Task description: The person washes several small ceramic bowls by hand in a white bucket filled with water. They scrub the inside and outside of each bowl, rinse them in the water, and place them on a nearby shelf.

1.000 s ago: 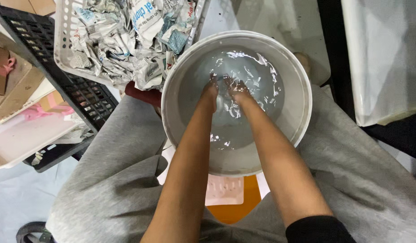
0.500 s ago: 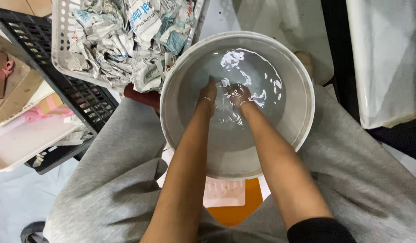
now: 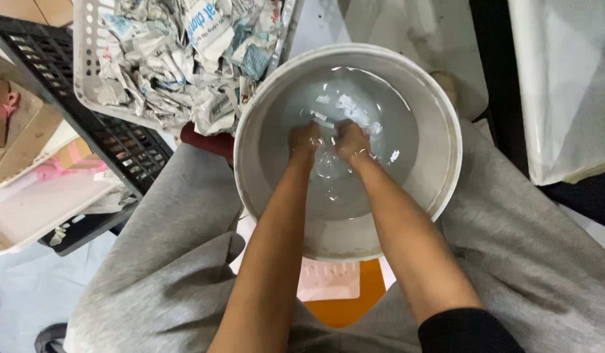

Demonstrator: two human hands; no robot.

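Both fists, left hand (image 3: 304,140) and right hand (image 3: 350,139), drew together underwater in bucket (image 3: 250,124).

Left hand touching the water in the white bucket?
Touching. The head view shows the left hand dipped into the water in the white bucket, close beside the right hand.

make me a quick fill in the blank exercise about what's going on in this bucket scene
1. Both hands, the left hand and the right hand, are dipped in a bucket of ____.
2. The white basket beside the bucket holds crumpled ____.
3. The bucket sits between the person's ____.

Missing words: water; newspaper; legs
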